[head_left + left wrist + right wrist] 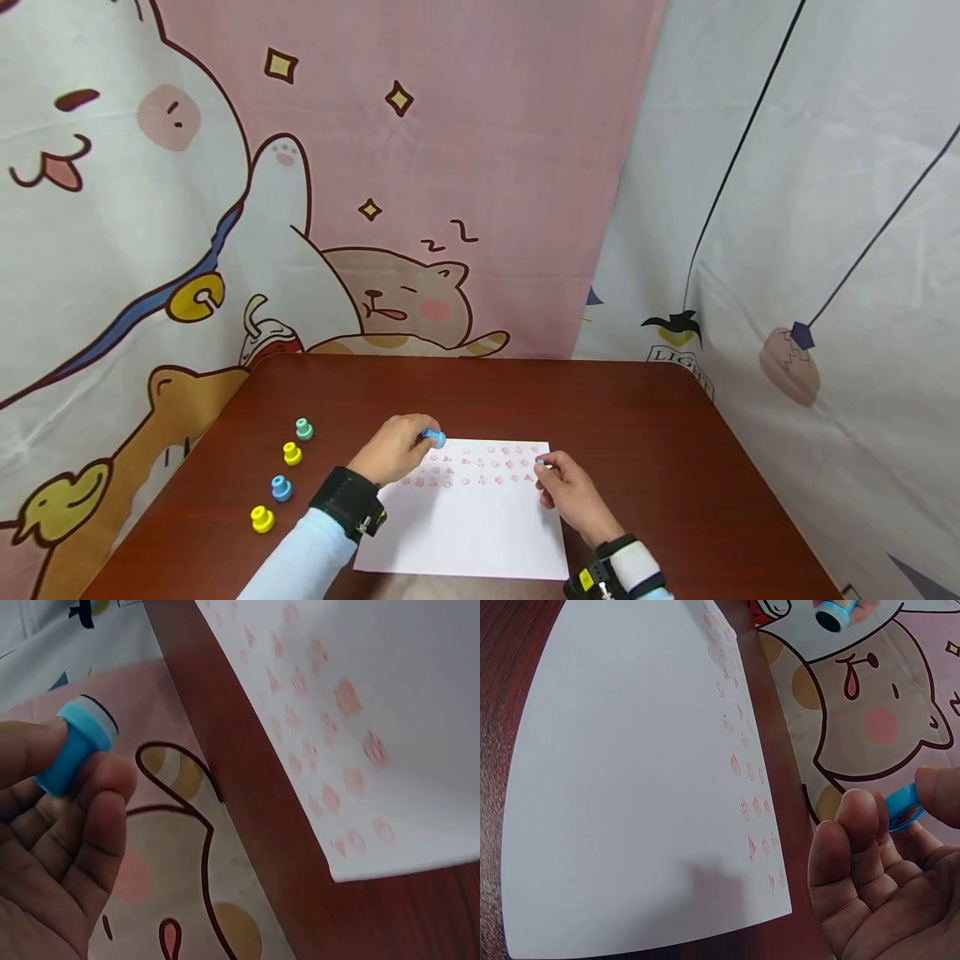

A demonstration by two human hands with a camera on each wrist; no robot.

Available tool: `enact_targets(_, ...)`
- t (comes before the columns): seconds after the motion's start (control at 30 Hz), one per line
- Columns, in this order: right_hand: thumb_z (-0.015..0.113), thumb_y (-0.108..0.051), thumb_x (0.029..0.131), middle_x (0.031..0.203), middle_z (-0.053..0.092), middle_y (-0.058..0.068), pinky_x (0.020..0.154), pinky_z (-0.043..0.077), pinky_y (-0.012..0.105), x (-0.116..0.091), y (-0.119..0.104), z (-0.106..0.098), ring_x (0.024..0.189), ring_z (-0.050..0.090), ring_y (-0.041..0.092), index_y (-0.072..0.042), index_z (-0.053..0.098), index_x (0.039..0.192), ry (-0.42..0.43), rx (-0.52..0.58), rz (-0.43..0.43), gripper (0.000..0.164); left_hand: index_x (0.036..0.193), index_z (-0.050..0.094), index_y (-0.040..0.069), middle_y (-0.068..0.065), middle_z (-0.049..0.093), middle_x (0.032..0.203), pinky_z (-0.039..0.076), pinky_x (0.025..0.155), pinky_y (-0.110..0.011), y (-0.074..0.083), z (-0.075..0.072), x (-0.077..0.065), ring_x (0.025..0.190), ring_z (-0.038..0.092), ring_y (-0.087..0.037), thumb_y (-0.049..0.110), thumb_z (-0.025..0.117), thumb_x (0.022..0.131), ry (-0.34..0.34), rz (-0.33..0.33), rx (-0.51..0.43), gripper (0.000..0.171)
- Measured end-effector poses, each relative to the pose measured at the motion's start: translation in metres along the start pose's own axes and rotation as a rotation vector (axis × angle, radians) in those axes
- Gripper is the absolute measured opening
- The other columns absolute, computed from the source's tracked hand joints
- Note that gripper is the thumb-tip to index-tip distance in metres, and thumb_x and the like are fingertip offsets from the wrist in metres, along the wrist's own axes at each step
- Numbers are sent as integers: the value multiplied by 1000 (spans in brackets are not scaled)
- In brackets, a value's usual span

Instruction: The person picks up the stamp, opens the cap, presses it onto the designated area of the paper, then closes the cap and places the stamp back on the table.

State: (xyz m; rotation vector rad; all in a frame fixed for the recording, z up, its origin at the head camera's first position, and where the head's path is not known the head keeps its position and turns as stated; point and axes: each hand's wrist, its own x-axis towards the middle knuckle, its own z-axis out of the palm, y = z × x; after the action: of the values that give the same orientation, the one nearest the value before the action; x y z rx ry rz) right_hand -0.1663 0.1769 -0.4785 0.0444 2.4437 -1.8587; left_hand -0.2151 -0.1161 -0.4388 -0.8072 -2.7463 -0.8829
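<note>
My left hand (396, 450) pinches a blue toy stamp (433, 437) between thumb and fingers, above the far left part of a white sheet of paper (465, 533). In the left wrist view the stamp (77, 744) is tilted, with a pale band and dark rim at its upper end. At the sheet's right edge my right hand (576, 493) pinches a small blue cap-like piece (904, 808), its hollow side reddish in the right wrist view. Rows of small red stamped prints (480, 467) cover the sheet's far part.
Left of the paper, a green stamp (303, 429), a yellow stamp (292, 453), a blue stamp (281, 488) and another yellow stamp (262, 519) stand in a loose row on the brown table (660, 467). A cartoon-printed cloth (487, 167) hangs behind the table.
</note>
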Motion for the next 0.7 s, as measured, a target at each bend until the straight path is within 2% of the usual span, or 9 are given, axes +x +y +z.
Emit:
enact_targets(0.1,55,-10,101,83,57,10,61,49,28,0,0,0,66,55,18,4,54,115,7,-4,5,21,97,70,6,3,65,87,54,73,-30,-6,-3,-4,74,57,-12,5,72,90,10,-10,28,7)
enact_targets(0.2,55,-10,101,83,58,10,61,49,29,0,1,0,66,55,18,5,54,115,7,-8,8,21,96,70,6,2,65,86,55,74,-33,-12,-5,-8,75,57,-13,5,73,88,4,-48,56,9)
enact_targets(0.4,55,-11,101,85,58,11,62,48,29,-1,1,1,68,56,18,4,54,115,8,-4,21,21,96,71,5,0,66,87,56,78,-37,-23,-4,-16,76,57,-15,7,76,86,-41,-149,127,11)
enact_targets(0.6,55,-12,101,85,58,11,63,49,30,-1,2,1,68,56,18,5,53,117,-2,-9,29,23,93,70,4,0,65,83,53,73,-36,-33,-2,-23,75,56,-15,4,76,85,-83,-207,185,10)
enact_targets(0.7,55,-12,101,86,58,11,63,50,31,-1,2,1,68,56,18,5,53,117,-2,-12,34,23,94,71,4,-1,65,84,53,75,-37,-37,-1,-26,77,58,-16,5,76,85,-110,-234,215,11)
